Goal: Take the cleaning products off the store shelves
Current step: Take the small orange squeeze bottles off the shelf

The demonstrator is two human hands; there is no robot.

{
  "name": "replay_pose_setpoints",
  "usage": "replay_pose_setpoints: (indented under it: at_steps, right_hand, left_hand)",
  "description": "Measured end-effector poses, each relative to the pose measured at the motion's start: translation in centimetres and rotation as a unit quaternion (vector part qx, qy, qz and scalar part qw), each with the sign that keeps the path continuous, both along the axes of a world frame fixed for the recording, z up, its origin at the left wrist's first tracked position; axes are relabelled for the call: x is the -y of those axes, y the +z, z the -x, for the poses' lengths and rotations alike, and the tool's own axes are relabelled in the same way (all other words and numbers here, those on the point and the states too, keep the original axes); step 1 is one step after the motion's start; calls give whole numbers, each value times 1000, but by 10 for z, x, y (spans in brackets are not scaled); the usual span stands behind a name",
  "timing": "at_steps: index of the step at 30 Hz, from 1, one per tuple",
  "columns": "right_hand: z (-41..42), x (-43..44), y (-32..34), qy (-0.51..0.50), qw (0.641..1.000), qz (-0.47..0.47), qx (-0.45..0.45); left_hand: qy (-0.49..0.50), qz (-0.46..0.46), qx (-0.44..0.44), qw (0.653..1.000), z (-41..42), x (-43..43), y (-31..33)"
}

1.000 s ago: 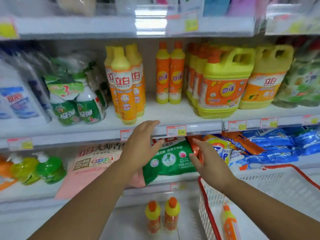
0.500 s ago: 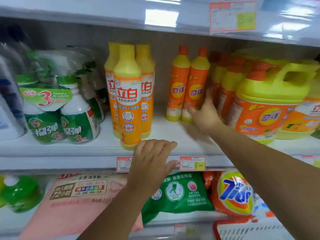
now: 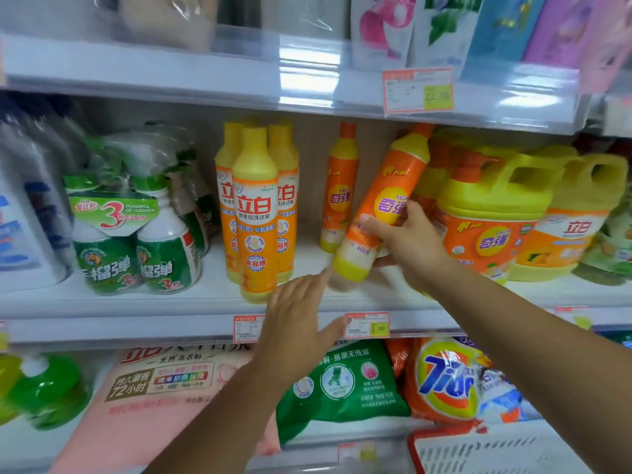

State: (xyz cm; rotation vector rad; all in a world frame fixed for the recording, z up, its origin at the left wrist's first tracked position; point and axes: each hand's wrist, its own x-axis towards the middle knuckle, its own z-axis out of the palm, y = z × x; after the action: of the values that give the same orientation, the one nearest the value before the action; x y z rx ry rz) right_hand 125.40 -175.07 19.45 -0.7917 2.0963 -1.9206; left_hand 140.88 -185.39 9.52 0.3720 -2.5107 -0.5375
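The bottle (image 3: 386, 179) is gripped at its lower half by the right hand (image 3: 410, 244), the thumb laid across the label and the fingers curled behind. It is tilted, the cap leaning to the right, and its base is raised just over the front part of the shelf (image 3: 136, 302). The left hand (image 3: 297, 319) is held open with straight fingers before the shelf edge. Its fingertips are just beside the bottle base; whether they touch it cannot be told.

Several things could go wrong. The sleeve of the bottle looks glossy and smooth, and the grip is low, so a slip through the fingers is possible if the bottle is swung quickly. The leaning cap is very near the jug (image 3: 492, 213) at the right part of the shelf and could be knocked against it. The second bottle (image 3: 340, 189), standing further back on the shelf, is tall and narrow; it is probably tipped easily by a careless knuckle.

The bottle is a slim round cylinder that narrows to a yellow shoulder and an orange cap, likely of hard plastic. The jug is squat and has a moulded handle. The shelf is white and shiny. Below the shelf a basket (image 3: 496, 449) of white mesh with a red rim is seen.
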Motion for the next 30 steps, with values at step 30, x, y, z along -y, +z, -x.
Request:
replay_pose_setpoints:
  at_steps: [30]
  right_hand:
    - [-136, -203, 1, 80, 980, 96, 158]
  left_hand:
    - [-195, -442, 188, 855, -113, -153, 52]
